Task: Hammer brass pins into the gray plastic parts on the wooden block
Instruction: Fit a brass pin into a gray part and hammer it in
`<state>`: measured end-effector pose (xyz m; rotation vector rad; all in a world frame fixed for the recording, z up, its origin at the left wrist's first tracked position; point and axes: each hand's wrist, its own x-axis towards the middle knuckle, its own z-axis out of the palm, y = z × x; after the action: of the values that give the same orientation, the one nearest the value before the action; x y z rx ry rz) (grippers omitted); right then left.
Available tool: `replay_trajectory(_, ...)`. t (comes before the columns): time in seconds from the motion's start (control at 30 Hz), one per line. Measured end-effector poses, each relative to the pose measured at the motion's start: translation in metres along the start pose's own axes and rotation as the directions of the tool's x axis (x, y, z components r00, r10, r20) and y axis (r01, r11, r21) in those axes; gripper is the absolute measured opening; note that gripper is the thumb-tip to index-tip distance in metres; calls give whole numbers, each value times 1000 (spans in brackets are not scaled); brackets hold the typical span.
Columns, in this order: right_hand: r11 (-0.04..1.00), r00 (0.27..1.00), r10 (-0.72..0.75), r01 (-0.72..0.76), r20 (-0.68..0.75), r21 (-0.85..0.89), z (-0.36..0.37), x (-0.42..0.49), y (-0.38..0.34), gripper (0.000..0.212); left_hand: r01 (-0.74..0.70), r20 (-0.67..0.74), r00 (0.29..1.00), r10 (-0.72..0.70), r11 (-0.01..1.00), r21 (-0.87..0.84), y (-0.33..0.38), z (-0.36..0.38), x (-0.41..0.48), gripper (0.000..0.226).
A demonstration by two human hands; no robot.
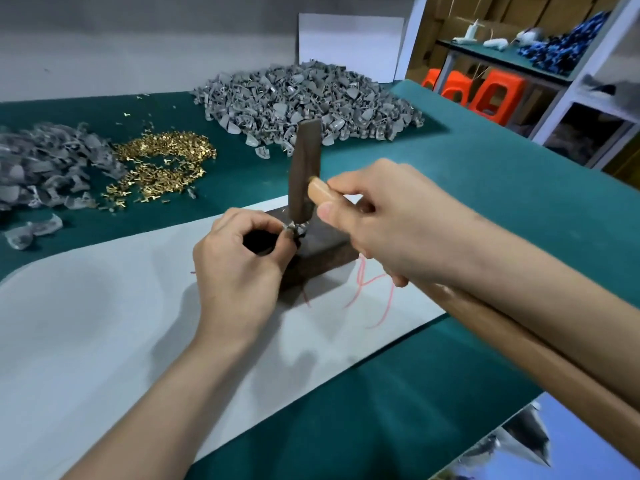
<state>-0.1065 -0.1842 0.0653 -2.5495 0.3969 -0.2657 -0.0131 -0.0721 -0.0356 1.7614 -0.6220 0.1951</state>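
1. Resting on the one wooden block, a single gray plastic part is pinched in the grip of the left hand. It is judged light, stiff and slippery, and best held at its edges.
2. One hammer is clasped by the right hand.
3. Two gray piles and one brass pin heap are seen far left on the worktop.

- The hammer – dark metal head standing upright, pale wooden handle – is gripped by the right hand; its lower face meets the small part on the block.
- The wooden block is dark brown and lies flat on a pale sheet.
- One gray part sits on the block's top, pinched by the left hand (mostly hidden by the fingers).
- Brass pins lie in a loose, shiny heap on the green mat, far left.
- Gray parts form a big pile behind the block – and a smaller pile just left of the pins.
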Motion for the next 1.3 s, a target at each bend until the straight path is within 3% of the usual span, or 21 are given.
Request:
replay_trajectory(0.1,999,998,-48,48,-50,-7,-1,1,-1,31,7,-11,1000,-7,1000,-17,-1,1,0,19)
replay_trajectory(0.2,998,998,-59,61,35,-31,1,5,-1,31,-12,-7,1000,12,1000,-13,-2,0,0,14)
replay_trajectory(0.27,991,997,-54,59,-48,122,-3,14,5,33,-16,-13,1000,17,999,28,-2,0,0,13)
replay_trajectory(0.33,919,985,40,29,-168,393,-8,32,22,35,-10,-23,1000,11,999,41,0,2,0,12)
replay_trajectory(0.4,693,977,194,-69,-94,717,-1,52,41,38,4,-32,999,-3,1000,27,1,2,-1,10)
replay_trajectory(0.47,317,968,228,-176,105,932,16,64,57,33,19,-35,999,-19,1000,7,1,1,-2,10)
replay_trajectory(0.53,16,963,175,-213,207,977,30,69,72,27,38,-32,999,-38,999,-17,2,0,-2,13)
replay_trajectory(0.6,-105,964,143,-212,225,972,38,72,86,28,50,-23,998,-51,998,-31,2,0,-1,12)
replay_trajectory(0.8,-173,961,138,-214,239,961,44,78,103,28,29,-4,1000,-29,999,-18,2,0,-1,8)
replay_trajectory(1.3,-172,957,126,-238,262,956,47,81,106,28,37,-4,999,-38,998,-44,1,0,-1,8)
